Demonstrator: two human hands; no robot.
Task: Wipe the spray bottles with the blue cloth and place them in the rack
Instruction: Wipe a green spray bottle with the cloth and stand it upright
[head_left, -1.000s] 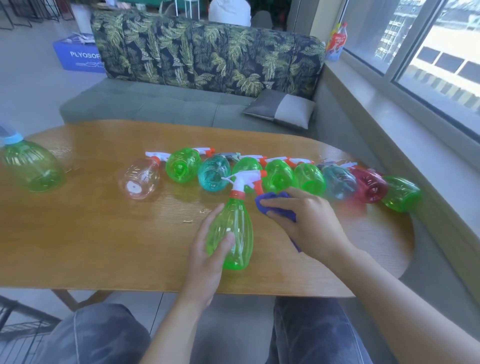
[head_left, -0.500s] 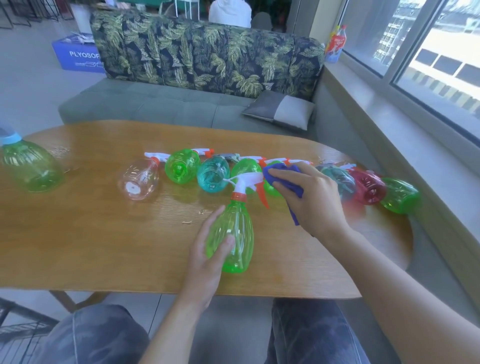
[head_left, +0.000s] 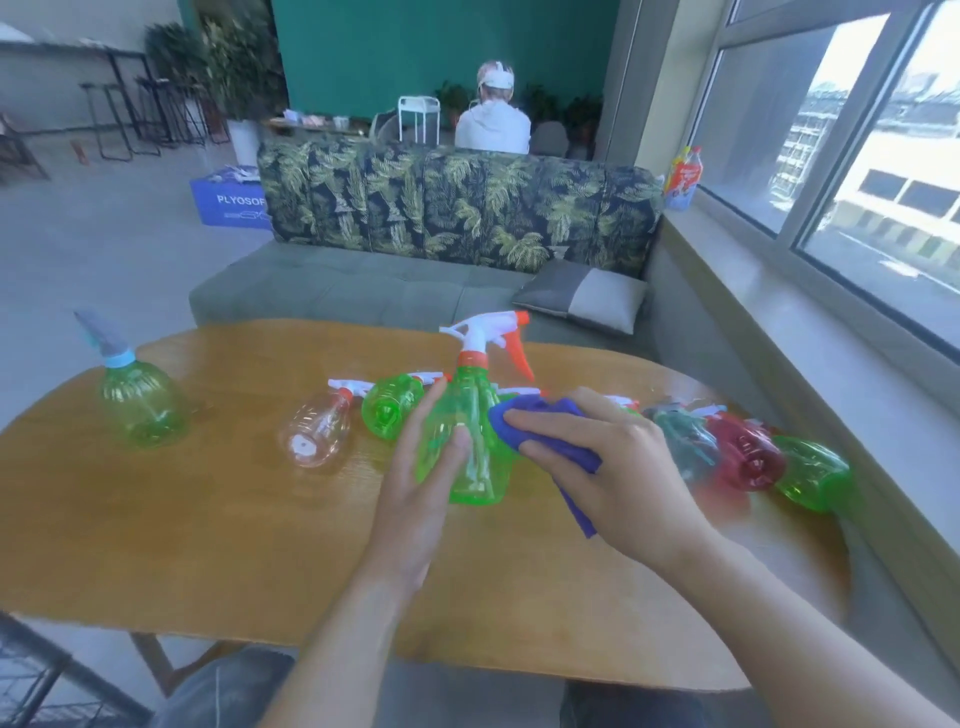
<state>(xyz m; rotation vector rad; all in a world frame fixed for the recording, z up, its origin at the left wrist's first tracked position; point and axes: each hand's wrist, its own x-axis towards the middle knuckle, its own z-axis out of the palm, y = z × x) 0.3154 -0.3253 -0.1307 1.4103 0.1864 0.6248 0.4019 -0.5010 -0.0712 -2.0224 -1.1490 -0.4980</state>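
- Daylight from large windows at the right of the frame falls on an oval wooden worktop (head_left: 156, 545), with a leaf-patterned sofa (head_left: 457, 208) behind it in the upper centre.
- At the centre of the frame, the left hand (head_left: 415, 499) holds a translucent green plastic spray bottle with a white and orange trigger head (head_left: 470, 415) upright; its fingers (head_left: 423, 415) wrap round the far side and the thumb lies across the front.
- Just right of it, the right hand (head_left: 613, 467) presses a crumpled blue cloth (head_left: 540, 426) against the bottle's right side, fingers close together and curled over the cloth; a tail of cloth hangs below the palm.
- Behind the hands a row of bottles lies on the worktop: a clear pinkish spray bottle (head_left: 317, 436) and a green one (head_left: 389, 410) at centre left, a teal one (head_left: 680, 441), a red one (head_left: 748, 457) and another green one (head_left: 815, 478) at the right.
- A squat green bottle with a light-blue cap (head_left: 140, 400) stands alone at the left.
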